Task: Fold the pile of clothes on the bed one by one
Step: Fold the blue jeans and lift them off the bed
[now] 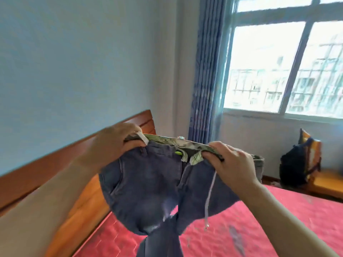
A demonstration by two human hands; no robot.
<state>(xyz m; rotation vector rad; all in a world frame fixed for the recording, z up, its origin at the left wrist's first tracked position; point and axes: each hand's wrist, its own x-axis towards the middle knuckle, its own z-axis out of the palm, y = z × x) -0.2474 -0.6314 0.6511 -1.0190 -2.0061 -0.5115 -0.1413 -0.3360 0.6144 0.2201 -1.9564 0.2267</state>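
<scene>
1. The left grip [115, 143] is clamped on the waistband [172, 140] of a pair of dark blue jeans [148, 191]. Its fingers curl over the top edge beside a white tag [142, 139].
2. The right grip [232, 164] is closed on the same waistband at its other end, with the fingers hooked over the edge and the cloth pinched beneath them.
3. The waistband is pulled taut between the two grips. Its pale patterned lining faces the camera, and the fly flaps fold outward just left of the right grip.
4. The jeans hang below both grips, in the air above the bed [269, 219]. The legs drop together below and between the grips toward the bottom edge, where they are blurred.
5. A pale drawstring [209, 197] dangles from just under the right grip and runs down across the denim. Its loose end hangs above the mattress.
6. The bed, covered in a red quilted surface, spreads below the grips and out to the right.
7. A wooden headboard [55, 173] runs along the wall, left of and below the left grip.
8. Beyond the right grip, a dark backpack [297, 164] sits on a low wooden stand [328, 182] just beside the bed's far edge.
9. Above the right grip, a blue curtain [206, 71] hangs beside a bright window [278, 67].
10. A pale blue wall [74, 52] fills the space above the left grip.
</scene>
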